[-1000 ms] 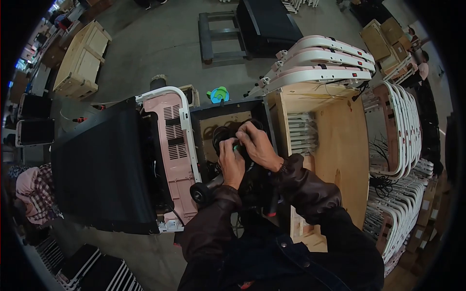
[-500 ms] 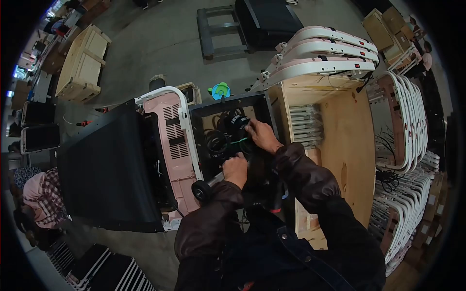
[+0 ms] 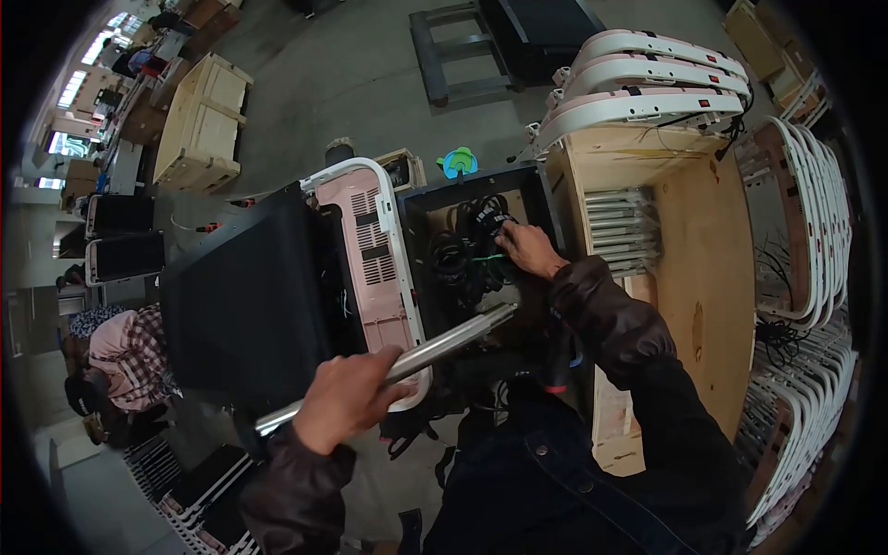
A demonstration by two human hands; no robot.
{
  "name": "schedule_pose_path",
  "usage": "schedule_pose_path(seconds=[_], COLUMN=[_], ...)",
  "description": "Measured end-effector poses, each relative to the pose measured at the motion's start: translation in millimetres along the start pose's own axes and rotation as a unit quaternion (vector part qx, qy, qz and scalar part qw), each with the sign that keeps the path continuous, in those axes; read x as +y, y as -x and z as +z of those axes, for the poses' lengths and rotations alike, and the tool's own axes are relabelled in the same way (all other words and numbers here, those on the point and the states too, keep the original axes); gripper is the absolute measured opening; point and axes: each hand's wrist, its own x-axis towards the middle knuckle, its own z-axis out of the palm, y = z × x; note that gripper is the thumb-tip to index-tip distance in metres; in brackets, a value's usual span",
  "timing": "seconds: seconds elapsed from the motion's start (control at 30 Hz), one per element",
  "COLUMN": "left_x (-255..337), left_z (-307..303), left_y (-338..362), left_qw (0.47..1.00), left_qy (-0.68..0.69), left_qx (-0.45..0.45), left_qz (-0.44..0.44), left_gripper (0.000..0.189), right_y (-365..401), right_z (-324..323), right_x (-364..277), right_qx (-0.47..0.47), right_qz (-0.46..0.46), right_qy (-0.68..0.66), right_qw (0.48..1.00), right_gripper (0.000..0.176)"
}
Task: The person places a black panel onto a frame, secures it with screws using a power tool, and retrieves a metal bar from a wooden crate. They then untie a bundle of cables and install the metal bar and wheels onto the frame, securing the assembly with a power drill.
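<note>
My left hand (image 3: pixel 347 393) is closed around a silver metal tube (image 3: pixel 453 339), which slants up to the right across the front of the pink and white machine frame (image 3: pixel 372 314). The tube's upper end reaches over the near part of a dark bin (image 3: pixel 421 205). Inside that bin lie coiled black cables (image 3: pixel 451 252) with a green tie on them. My right hand (image 3: pixel 529 248) is in the bin, its fingers closed on the cable bundle. Part of the bundle is hidden beneath the hand.
A wooden crate (image 3: pixel 708 305) with several metal tubes (image 3: pixel 622 231) stands to the right; white frames (image 3: pixel 647 102) rest at its far end. A black padded deck (image 3: pixel 245 314) is at left. Behind the bin is a blue-green round object (image 3: pixel 458 163). A person (image 3: pixel 129 356) is at far left.
My left hand has moved out of the bin, down and left, and the metal tube now shows in it. My right hand stays at the cables. The whole view has shifted right.
</note>
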Motion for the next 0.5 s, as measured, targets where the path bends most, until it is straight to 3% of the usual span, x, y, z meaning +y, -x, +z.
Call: schedule_pose_path(seconds=[0.07,0.13,0.17,0.2,0.27,0.4,0.47,0.5], left_x=[-9,-30,-50,-52,-52,-95,-101,-101], left_z=[-10,11,36,46,65,108,119,123], left_y=[30,45,44,36,21,-26,-41,-45], left_qw=[0.998,0.979,0.972,0.973,0.914,0.915,0.918,0.917], left_qy=[0.058,0.145,0.138,0.135,0.307,0.279,0.258,0.25], left_qx=[-0.008,0.13,0.186,0.186,0.209,0.24,0.25,0.264], left_qz=[-0.023,-0.068,-0.036,-0.03,-0.161,-0.169,-0.165,-0.162], left_gripper=[0.041,0.051,0.057,0.057,0.057,0.062,0.066,0.065], right_y=[4,8,10,11,16,27,31,32], right_z=[1,6,7,8,14,8,1,3], right_x=[-3,-6,-8,-10,-17,-34,-43,-42], right_qx=[0.018,0.033,0.045,0.051,0.051,0.049,-0.015,-0.017], right_qz=[0.009,0.015,0.019,0.021,0.027,0.011,0.031,0.031], right_qy=[-0.046,-0.072,-0.093,-0.093,-0.066,-0.059,-0.192,-0.19], right_qw=[0.999,0.997,0.994,0.994,0.996,0.997,0.981,0.981], right_gripper=[0.027,0.028,0.029,0.029,0.028,0.025,0.024,0.024])
